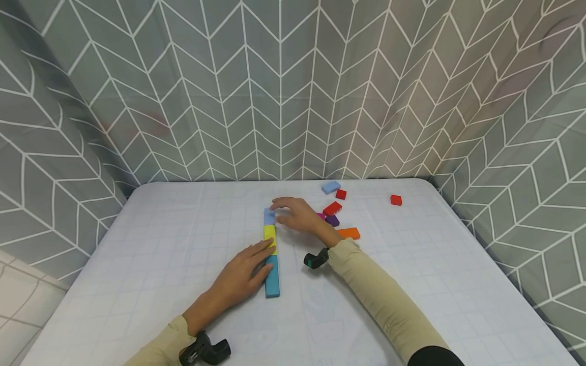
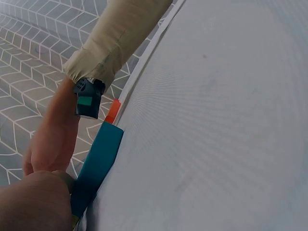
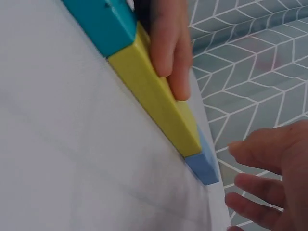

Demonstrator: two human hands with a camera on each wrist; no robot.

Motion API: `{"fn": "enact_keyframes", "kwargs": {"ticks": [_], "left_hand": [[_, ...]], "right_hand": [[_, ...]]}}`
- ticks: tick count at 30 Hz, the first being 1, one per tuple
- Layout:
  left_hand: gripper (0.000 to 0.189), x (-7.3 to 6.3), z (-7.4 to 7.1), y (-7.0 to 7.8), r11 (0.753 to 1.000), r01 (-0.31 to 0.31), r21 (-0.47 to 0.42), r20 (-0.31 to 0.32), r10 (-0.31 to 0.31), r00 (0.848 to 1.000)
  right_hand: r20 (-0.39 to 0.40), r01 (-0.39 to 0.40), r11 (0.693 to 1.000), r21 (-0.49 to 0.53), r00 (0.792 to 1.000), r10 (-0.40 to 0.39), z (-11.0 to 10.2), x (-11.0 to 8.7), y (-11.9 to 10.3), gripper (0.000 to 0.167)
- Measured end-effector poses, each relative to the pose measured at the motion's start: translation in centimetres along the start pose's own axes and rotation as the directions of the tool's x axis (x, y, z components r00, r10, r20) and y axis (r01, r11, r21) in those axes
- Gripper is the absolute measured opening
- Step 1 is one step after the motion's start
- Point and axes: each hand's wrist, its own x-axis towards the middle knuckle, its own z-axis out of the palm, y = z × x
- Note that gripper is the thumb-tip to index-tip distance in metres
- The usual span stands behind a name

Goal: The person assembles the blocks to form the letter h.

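Three blocks lie end to end in a line on the white table: a long teal block (image 1: 272, 282) nearest, a yellow block (image 1: 269, 232) in the middle and a light blue block (image 1: 268, 218) at the far end. My left hand (image 1: 239, 277) rests on the row from the left, its fingertips on the yellow block's top and its thumb by the teal block. Close to the light blue block is my right hand (image 1: 298, 216), fingers loosely spread. The right wrist view shows a gap between those fingers and the block (image 3: 204, 166), with nothing held.
Beyond my right hand lie another light blue block (image 1: 330, 187), a small red block (image 1: 341, 194), a longer red block (image 1: 332, 208), a purple block (image 1: 332, 220) and a partly hidden orange block (image 1: 350, 233). Another red block (image 1: 396, 200) lies farther right. Patterned curtains surround the table.
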Motion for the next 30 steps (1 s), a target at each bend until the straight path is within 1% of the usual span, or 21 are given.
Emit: {"fn": "enact_keyframes", "kwargs": {"ticks": [2,4,6,8,11,14,19,22,26,30], "left_hand": [[0.049,0.0,0.0,0.0,1.0,0.004,0.004,0.001,-0.004,1.0],[0.049,0.0,0.0,0.0,1.0,0.006,0.001,-0.001,-0.006,1.0],[0.049,-0.1,0.0,0.0,1.0,0.005,-0.001,0.0,-0.005,1.0],[0.049,0.0,0.0,0.0,1.0,0.002,-0.007,0.0,-0.002,1.0],[0.049,0.0,0.1,0.0,1.0,-0.003,-0.009,-0.001,0.003,1.0],[0.049,0.0,0.0,0.0,1.0,-0.009,-0.005,-0.006,0.009,1.0],[0.048,0.0,0.0,0.0,1.0,-0.017,-0.015,-0.019,0.017,1.0],[0.048,0.0,0.1,0.0,1.0,-0.015,-0.017,-0.012,0.015,1.0],[0.048,-0.1,0.1,0.0,1.0,-0.015,-0.006,-0.009,0.014,1.0],[0.048,-0.1,0.2,-0.1,1.0,-0.026,-0.009,-0.024,0.026,0.999]], "right_hand": [[-0.063,-0.01,0.999,0.031,0.998,0.012,-0.1,-0.3,0.1,0.027],[-0.142,-0.001,0.999,0.051,0.99,0.008,-0.3,-0.6,0.1,0.024],[-0.227,0.024,0.997,0.078,0.974,-0.006,-0.4,-0.9,0.1,0.022],[-0.305,0.052,0.994,0.096,0.952,-0.02,-0.6,-1.3,0.1,0.021],[-0.379,0.066,0.99,0.128,0.925,-0.012,-1.0,-2.0,0.1,0.021],[-0.418,0.056,0.987,0.148,0.908,0.012,-1.5,-2.8,0.1,0.02],[-0.455,0.028,0.986,0.162,0.889,0.049,-2.6,-3.6,0.6,0.019],[-0.473,0.018,0.982,0.188,0.878,0.075,-3.3,-3.9,1.1,0.02],[-0.489,0.011,0.977,0.212,0.867,0.096,-4.2,-4.1,1.8,0.019],[-0.493,-0.015,0.978,0.207,0.862,0.118,-5.0,-4.3,2.5,0.018]]}}
